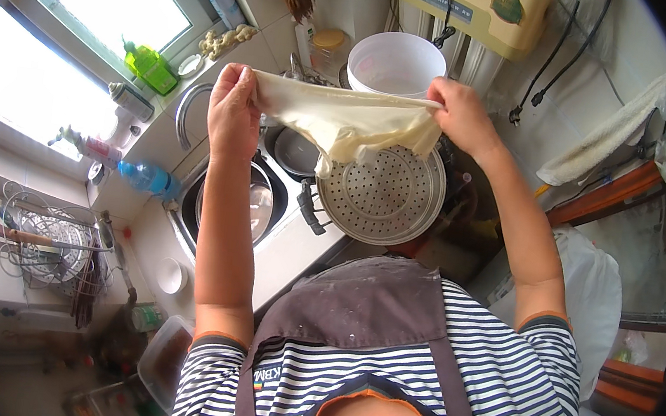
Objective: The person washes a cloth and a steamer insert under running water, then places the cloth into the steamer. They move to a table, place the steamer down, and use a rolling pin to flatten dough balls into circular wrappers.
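Observation:
A thin, damp-looking off-white sheet of cloth [344, 116] is stretched between my two hands, its lower edge hanging in folds. My left hand [236, 109] pinches one upper corner, and my right hand [459, 116] grips the other. Below the cloth lies a round metal steamer tray [380, 207] full of small holes; the cloth hides its upper part. Behind the cloth stands a white plastic bucket [398, 60]. A dark pan [296, 152] is partly covered by the cloth and my left wrist.
At the left, a sink [190, 206] holds a metal basin [260, 202], with a curved faucet [185, 118] above. A blue plastic bottle [149, 178], green bottle [153, 69] and spray cans line the window side. A white bowl [172, 275] stands nearby. Black cords [543, 71] hang at the right.

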Available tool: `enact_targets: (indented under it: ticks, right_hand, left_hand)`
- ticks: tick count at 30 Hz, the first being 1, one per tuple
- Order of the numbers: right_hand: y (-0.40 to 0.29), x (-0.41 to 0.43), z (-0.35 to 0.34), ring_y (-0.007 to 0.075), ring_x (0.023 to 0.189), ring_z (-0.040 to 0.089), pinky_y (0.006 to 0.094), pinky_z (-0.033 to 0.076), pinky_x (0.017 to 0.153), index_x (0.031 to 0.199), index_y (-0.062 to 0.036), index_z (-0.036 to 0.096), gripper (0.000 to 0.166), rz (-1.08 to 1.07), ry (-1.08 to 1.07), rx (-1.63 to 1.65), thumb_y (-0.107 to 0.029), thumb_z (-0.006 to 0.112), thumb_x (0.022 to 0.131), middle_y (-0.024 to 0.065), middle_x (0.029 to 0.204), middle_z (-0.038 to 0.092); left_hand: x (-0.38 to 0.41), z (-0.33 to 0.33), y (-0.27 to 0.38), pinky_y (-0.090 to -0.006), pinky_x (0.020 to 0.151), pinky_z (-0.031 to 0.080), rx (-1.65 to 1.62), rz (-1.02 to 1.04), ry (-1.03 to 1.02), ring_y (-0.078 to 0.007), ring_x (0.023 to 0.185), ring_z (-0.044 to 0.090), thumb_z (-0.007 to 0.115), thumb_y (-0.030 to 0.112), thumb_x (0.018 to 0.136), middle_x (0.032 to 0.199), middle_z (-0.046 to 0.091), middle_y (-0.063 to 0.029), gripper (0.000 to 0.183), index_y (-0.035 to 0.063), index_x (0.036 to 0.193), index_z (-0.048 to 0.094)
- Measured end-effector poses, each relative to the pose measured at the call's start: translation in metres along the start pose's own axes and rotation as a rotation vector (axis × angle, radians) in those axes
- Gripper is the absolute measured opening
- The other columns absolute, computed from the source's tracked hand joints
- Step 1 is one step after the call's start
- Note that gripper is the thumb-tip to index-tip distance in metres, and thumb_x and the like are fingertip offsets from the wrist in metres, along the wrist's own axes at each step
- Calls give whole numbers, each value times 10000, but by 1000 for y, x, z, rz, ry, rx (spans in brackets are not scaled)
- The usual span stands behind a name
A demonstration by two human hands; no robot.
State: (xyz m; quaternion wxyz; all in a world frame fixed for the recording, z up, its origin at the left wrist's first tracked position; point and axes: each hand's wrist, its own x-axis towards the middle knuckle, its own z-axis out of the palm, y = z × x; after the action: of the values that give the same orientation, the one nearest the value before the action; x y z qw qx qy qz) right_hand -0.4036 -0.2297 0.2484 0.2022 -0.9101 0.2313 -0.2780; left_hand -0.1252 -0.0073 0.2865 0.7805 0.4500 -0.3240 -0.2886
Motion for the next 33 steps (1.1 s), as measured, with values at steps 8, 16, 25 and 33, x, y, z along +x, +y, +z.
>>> enact_targets:
  ticks: [8,16,25,33]
  right_hand:
    - [27,5,-17,382,747,651,429,502,660,953,-37,624,111,86,287,56,-142,592,937,181,807,665]
    - [17,0,-16,292,692,621,383,486,657,960,-9,634,142,133,81,96,-145,598,942,170,772,651]
    - [50,17,-24,98,805,574,284,478,765,1009,13,636,132,44,0,403,-76,572,935,39,854,661]
    - [65,-87,40,303,912,649,380,521,804,957,-11,670,198,-94,-341,198,37,564,797,132,945,653]
  left_hand:
    - [-13,18,-12,-276,674,455,1077,299,-314,-109,759,555,854,207,764,835,573,-18,400,31,1068,663]
    - [-5,-9,-32,-277,675,466,930,0,-387,-93,701,566,708,212,925,760,631,-18,224,-4,971,744]
    - [26,-8,-57,-205,602,408,634,-62,-306,-31,663,513,661,198,990,767,633,43,195,21,1013,740]
    - [-79,-43,-137,-360,773,521,980,4,-771,-251,843,629,715,122,892,841,642,-120,142,-8,949,721]
